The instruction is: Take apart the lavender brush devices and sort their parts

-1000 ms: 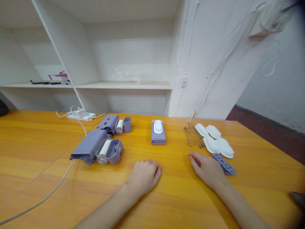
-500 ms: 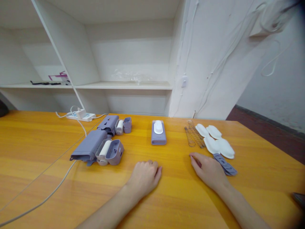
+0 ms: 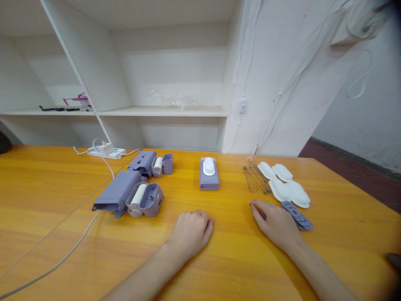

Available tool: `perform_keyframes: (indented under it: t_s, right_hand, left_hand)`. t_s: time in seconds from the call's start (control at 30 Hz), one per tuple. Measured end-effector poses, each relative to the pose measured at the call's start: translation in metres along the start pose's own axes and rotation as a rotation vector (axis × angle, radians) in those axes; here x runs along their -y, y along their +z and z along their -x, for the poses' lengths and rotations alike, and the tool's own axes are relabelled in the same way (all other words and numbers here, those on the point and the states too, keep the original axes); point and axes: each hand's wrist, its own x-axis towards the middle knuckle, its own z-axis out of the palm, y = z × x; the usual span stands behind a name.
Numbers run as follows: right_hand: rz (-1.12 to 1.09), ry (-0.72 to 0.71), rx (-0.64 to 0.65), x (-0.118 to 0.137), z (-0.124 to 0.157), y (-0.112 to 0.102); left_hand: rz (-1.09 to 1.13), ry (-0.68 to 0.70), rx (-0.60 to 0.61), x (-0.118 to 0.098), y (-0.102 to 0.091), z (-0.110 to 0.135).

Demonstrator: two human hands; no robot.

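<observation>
My left hand (image 3: 191, 233) rests on the table as a loose fist, with nothing showing in it. To its right, my right hand (image 3: 275, 219) lies with curled fingers, its index finger and thumb close together and no object visible between them. Beyond my hands, a flat purple housing (image 3: 209, 185) carries a white ribbed oval piece (image 3: 209, 167) on top. Several metal springs (image 3: 257, 177) lie just past my right fingertips. Several white rounded covers (image 3: 280, 189) are beside them, and a fanned stack of purple flat plates (image 3: 297, 216) sits right of my right hand, partly hidden by it.
Larger purple casings (image 3: 117, 190) stand at the left, alongside white cylinders (image 3: 138, 194) in clear holders and purple cups (image 3: 151, 200). A power strip (image 3: 108, 152) with cables is behind them. White shelves (image 3: 163, 111) and a wall border the table's back.
My hands stay in place. The view has shifted very slightly; the objects keep their arrangement.
</observation>
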Motion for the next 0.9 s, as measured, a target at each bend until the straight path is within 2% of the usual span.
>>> perform_keyframes:
  t_s: [0.27, 0.37, 0.47, 0.53, 0.6, 0.77, 0.9]
  right_hand:
    - [-0.013, -0.011, -0.057, 0.000, 0.002, 0.002]
    - [0.015, 0.022, -0.213, 0.001, 0.002, -0.004]
    - [0.095, 0.120, -0.389, -0.005, -0.005, -0.016]
    - [0.163, 0.187, -0.423, -0.013, -0.012, -0.024]
    - [0.231, 0.240, -0.364, -0.023, -0.020, -0.029]
    - [0.344, 0.398, -0.087, -0.044, -0.030, -0.026]
    - [0.349, 0.473, -0.030, -0.046, -0.033, -0.020]
  left_hand:
    - [0.006, -0.006, 0.022, -0.001, -0.002, -0.001]
    - [-0.001, 0.008, -0.002, -0.001, -0.001, -0.001]
    - [-0.007, 0.013, -0.015, 0.000, 0.000, 0.000]
    - [-0.008, 0.019, -0.017, 0.000, 0.000, 0.000]
    - [-0.003, 0.025, -0.016, 0.001, 0.000, 0.000]
    - [0.006, 0.019, -0.008, 0.001, 0.000, 0.000]
    - [0.002, 0.024, -0.014, 0.002, 0.001, 0.001]
